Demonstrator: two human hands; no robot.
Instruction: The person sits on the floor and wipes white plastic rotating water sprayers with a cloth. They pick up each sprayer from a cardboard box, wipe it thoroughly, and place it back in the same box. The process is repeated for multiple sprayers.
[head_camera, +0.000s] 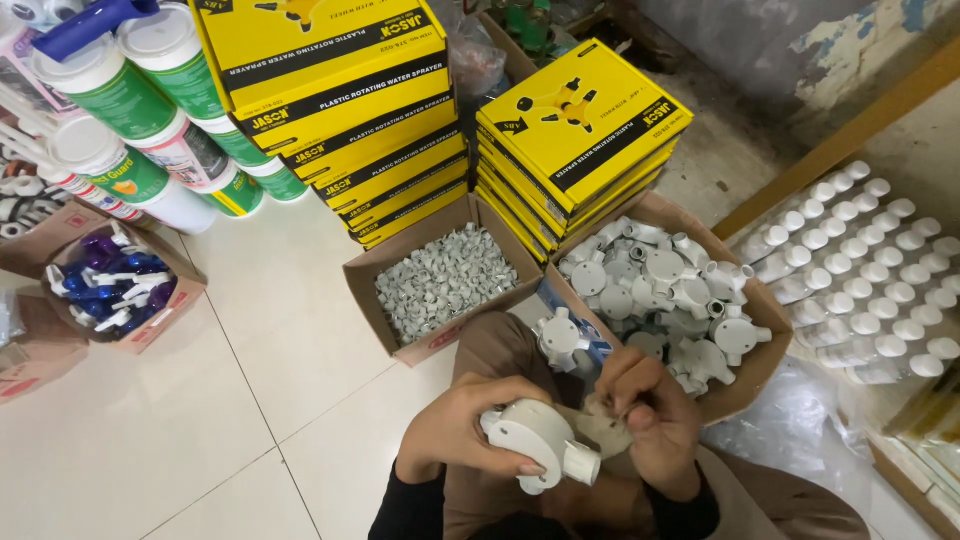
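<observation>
**Two hands, one white junction box held over the lap**

One white round junction box (535, 443) is gripped by the left hand (462, 428), fingers clamped around its domed body; one short spout is seen pointing right, toward the other hand. The right hand (648, 418) is closed, fingertips pinched together on something small at the box's edge; what is pinched cannot be told. A round beige disc (608, 430) is seen between the two hands, touching both. All of this is held above the knees, over brown trousers (500, 345).

Three open cardboard boxes are counted on the tiled floor (200, 420):
- one box of large junction fittings (668, 295), just beyond the right hand; fittings piled, too many overlapped for an exact count. One more fitting (560, 338) is perched at that box's near-left corner.
- one box of small grey fittings (442, 278), just beyond the left hand; count not possible.
- one box of blue, purple and white parts (115, 285), well apart, near the floor's left edge.

Two stacks of flat yellow cartons are seen behind the boxes: the taller stack (340, 100) at top centre, the shorter stack (580, 140) to its right, resting against the large-fittings box. About six cartons are visible in each; lower ones are partly hidden.

About six sealant tubes (150, 120) with green labels are stacked at the top-left corner. Rows of white-capped bottles in clear wrap (870, 270) are laid at the right edge, roughly forty caps.
</observation>
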